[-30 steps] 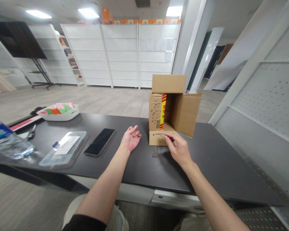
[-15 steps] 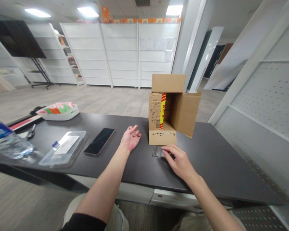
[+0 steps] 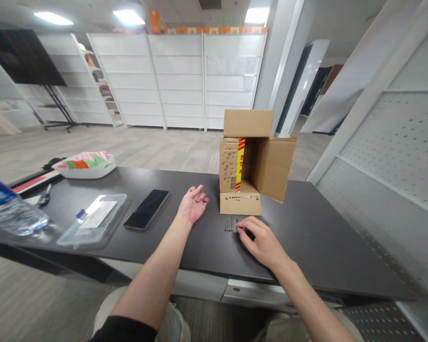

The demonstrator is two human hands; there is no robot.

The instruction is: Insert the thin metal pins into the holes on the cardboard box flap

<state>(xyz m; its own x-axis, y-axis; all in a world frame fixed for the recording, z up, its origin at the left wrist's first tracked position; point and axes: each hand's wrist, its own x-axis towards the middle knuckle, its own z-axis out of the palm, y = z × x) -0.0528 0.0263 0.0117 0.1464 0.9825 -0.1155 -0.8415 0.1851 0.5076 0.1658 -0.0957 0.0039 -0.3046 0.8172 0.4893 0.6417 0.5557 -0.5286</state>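
Observation:
My right hand (image 3: 258, 241) is low over the desk, thumb and forefinger pinched on a thin metal nail (image 3: 237, 222) standing up between the fingertips. Just left of it, several more nails (image 3: 228, 223) lie side by side on the dark desktop. Behind them stands a cardboard box (image 3: 228, 164), its open side facing me, a row of small holes in its lower flap (image 3: 240, 208). Dark round spots dot the box's left front flap. My left hand (image 3: 193, 205) rests palm up on the desk, left of the box, fingers loosely curled and apart, holding nothing.
On the dark desk (image 3: 324, 251), a phone (image 3: 147, 209) and a clear plastic case (image 3: 94, 219) lie left of my left arm. Farther left are a water bottle (image 3: 12, 209) and a white basket (image 3: 89, 172) with colourful contents. A perforated panel (image 3: 406, 152) borders the right side.
My right hand has shifted slightly left and lower, and the nail in its fingertips now stands more upright. The left hand stays where it was.

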